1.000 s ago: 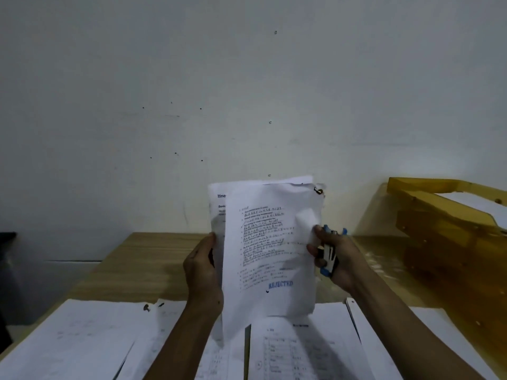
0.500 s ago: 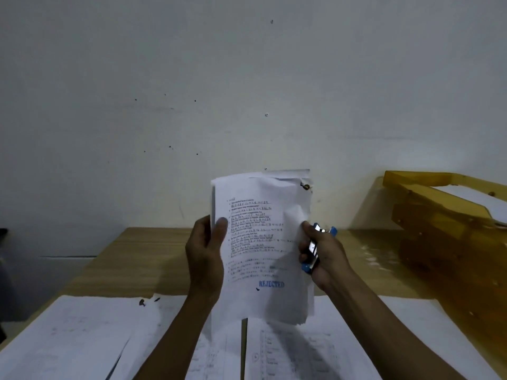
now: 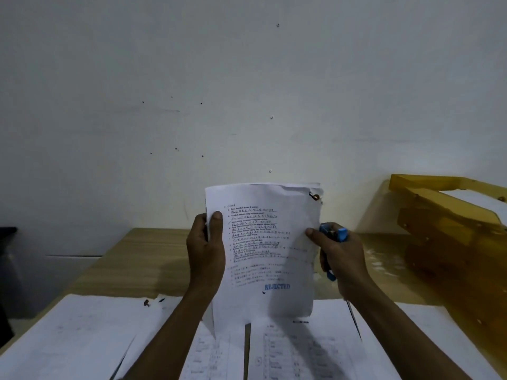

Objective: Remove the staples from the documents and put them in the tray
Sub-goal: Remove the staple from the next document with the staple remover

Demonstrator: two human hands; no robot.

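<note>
**Staple still in, doc held up w/ both hands**

Doc (image 3: 263, 250) is upright in the air over the desk (image 3: 142, 259), above its near-mid part, not touching it. Left hand (image 3: 205, 253) pinches the doc's left edge, thumb on the front, fingers behind. Right hand (image 3: 340, 259) pinches the right edge w/ its thumb while the rest of that hand is closed round a blue staple remover (image 3: 336, 237), so it holds 2 things at once. The remover's jaws are hidden in the fist; can't tell how they stand.

Staple (image 3: 315, 196) sits at the doc's top right corner, bent and partly lifted by the look of it, paper torn and curled around it. Tray (image 3: 439, 212), yellow, stands at the desk's right edge, a sheet already in its top tier. More sheets (image 3: 82, 338) cover the near edge of the desk; 2 small dark bits, prob. pulled staples (image 3: 148, 302), lie on the left sheets.

Risks, as I judge them:
- Corner is already ragged, so a hard pull on the staple could rip it further or tear the hole right thru.
- Right hand is double-loaded; shifting the remover up to the corner means letting go of the doc's edge, and the pages may fan or slip w/ only the left pinch.
- A freed staple could drop among the sheets below and get lost.
- Doc filed w/ the staple still in = task fail for this one.
</note>
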